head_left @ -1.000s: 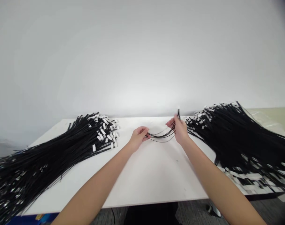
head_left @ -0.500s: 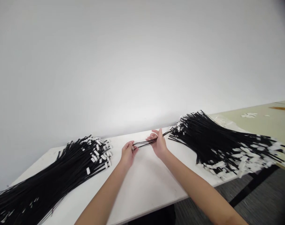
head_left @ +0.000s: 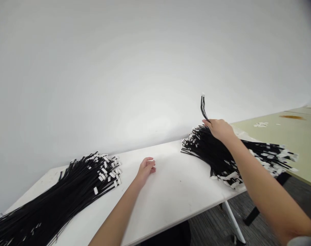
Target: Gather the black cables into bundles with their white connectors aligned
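- A plain pale wall [head_left: 155, 61] rose behind a white table [head_left: 170, 201], and a pale green table [head_left: 301, 136] with small white scraps [head_left: 260, 125] on it stood off to the right.
- The right hand [head_left: 208, 123] was closed on a small bunch of wires [head_left: 202, 107], thumb and fingers pinched around it, above the right pile of wires [head_left: 209, 153].
- The bunch stuck up from the fingers with its white end [head_left: 202, 95] on top, against the wall; gripping it below that end probably kept the strands together and the tip clear of the pile.
- Where its lower part ran could not be told, as the hand and the pile hid it.
- The left hand [head_left: 146, 166] was over the bare middle of the table, fingers loosely curled with a gap and nothing seen in them; whether it touched the tabletop was unclear.
- The left pile of wires [head_left: 60, 194] lay well apart from the right one, a spacing that likely kept the two from mixing and left room for the hands between.
- The held strands looked thin, black and slightly bowed, springy enough to stand unsupported.
- Both piles were dense and black, with white blocky ends fanned out unevenly.
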`<action>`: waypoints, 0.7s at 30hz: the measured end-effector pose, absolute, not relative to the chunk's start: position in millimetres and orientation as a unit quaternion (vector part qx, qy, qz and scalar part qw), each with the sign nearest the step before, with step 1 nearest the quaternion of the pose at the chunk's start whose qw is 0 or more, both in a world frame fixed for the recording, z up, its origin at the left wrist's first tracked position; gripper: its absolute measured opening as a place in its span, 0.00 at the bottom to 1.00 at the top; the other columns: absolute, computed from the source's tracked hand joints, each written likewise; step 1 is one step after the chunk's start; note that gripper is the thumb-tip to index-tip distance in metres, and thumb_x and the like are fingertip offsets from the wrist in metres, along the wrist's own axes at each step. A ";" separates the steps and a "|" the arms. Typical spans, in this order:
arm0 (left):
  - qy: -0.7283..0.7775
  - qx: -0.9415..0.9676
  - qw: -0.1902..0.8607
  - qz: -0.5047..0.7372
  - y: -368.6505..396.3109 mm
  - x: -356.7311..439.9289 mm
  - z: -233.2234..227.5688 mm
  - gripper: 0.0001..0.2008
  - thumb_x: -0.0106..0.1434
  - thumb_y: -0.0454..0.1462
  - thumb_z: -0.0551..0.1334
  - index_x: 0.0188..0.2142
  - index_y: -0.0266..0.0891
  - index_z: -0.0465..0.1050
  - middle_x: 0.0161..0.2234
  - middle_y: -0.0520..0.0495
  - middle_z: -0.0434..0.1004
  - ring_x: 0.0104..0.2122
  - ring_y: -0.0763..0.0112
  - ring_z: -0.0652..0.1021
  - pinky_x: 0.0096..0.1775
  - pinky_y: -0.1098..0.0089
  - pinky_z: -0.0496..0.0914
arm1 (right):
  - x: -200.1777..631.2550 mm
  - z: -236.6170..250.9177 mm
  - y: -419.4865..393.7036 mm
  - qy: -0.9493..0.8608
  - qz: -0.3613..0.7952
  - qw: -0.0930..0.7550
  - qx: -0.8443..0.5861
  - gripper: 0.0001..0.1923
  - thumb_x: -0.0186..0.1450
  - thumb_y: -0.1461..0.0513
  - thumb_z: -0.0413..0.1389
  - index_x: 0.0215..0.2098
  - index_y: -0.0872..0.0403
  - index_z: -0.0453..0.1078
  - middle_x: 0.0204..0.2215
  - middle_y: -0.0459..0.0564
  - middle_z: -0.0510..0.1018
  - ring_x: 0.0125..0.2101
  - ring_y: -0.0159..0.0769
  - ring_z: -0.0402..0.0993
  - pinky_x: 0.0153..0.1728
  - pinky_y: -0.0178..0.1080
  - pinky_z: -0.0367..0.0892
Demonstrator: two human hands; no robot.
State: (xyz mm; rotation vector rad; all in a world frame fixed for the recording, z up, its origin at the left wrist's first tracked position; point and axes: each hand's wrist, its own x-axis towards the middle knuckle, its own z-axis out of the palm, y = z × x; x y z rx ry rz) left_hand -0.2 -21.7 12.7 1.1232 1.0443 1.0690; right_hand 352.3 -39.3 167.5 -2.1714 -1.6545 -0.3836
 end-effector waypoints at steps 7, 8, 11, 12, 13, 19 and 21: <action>0.445 0.513 0.588 0.439 -17.9 -1.7 4.6 0.21 0.49 0.44 0.64 0.40 0.39 0.62 0.27 0.52 0.67 0.25 0.76 0.72 0.33 0.69 0.69 | 409.4 102.2 -24.0 -0.606 -0.067 -0.044 -0.792 0.21 0.63 0.49 0.45 0.43 0.56 0.66 0.37 0.60 0.73 0.39 0.49 0.71 0.36 0.45 0.63; 0.446 0.515 0.587 0.438 -18.4 -1.5 4.8 0.21 0.49 0.44 0.64 0.40 0.39 0.62 0.27 0.53 0.67 0.25 0.76 0.72 0.34 0.69 0.69 | 411.4 95.8 -24.8 -0.606 -0.083 -0.048 -0.790 0.20 0.63 0.50 0.46 0.44 0.56 0.64 0.36 0.59 0.73 0.38 0.48 0.71 0.35 0.45 0.63; 0.448 0.522 0.580 0.435 -20.2 -0.4 6.1 0.21 0.49 0.44 0.64 0.40 0.38 0.61 0.27 0.53 0.66 0.25 0.76 0.72 0.35 0.68 0.69 | 410.3 89.6 -28.1 -0.618 -0.135 -0.041 -0.773 0.18 0.64 0.53 0.46 0.47 0.55 0.60 0.36 0.58 0.73 0.37 0.47 0.72 0.34 0.44 0.64; 0.449 0.525 0.577 0.436 -20.6 0.0 6.3 0.21 0.49 0.43 0.64 0.40 0.38 0.61 0.27 0.53 0.66 0.25 0.77 0.71 0.35 0.68 0.69 | 408.1 90.1 -29.1 -0.625 -0.148 -0.040 -0.765 0.18 0.64 0.53 0.46 0.48 0.54 0.59 0.36 0.58 0.73 0.37 0.46 0.72 0.34 0.44 0.64; 0.449 0.528 0.573 0.437 -20.9 0.4 6.2 0.20 0.49 0.43 0.64 0.39 0.38 0.61 0.27 0.53 0.66 0.25 0.77 0.71 0.35 0.68 0.68 | 405.4 91.0 -29.9 -0.634 -0.156 -0.038 -0.757 0.17 0.65 0.54 0.45 0.48 0.53 0.59 0.37 0.58 0.73 0.37 0.46 0.72 0.34 0.45 0.64; 0.457 0.542 0.554 0.436 -21.0 2.9 5.1 0.19 0.50 0.41 0.63 0.39 0.38 0.61 0.27 0.53 0.66 0.25 0.76 0.71 0.34 0.69 0.68 | 390.0 89.7 -35.6 -0.650 -0.114 -0.061 -0.749 0.19 0.66 0.51 0.38 0.47 0.50 0.62 0.35 0.56 0.74 0.36 0.47 0.73 0.33 0.45 0.64; 0.460 0.542 0.552 0.436 -21.7 3.5 5.6 0.19 0.49 0.41 0.63 0.39 0.39 0.60 0.26 0.53 0.66 0.25 0.76 0.71 0.33 0.69 0.68 | 389.3 91.7 -39.2 -0.640 -0.098 -0.049 -0.760 0.22 0.66 0.50 0.36 0.46 0.50 0.64 0.35 0.55 0.74 0.36 0.46 0.73 0.34 0.45 0.63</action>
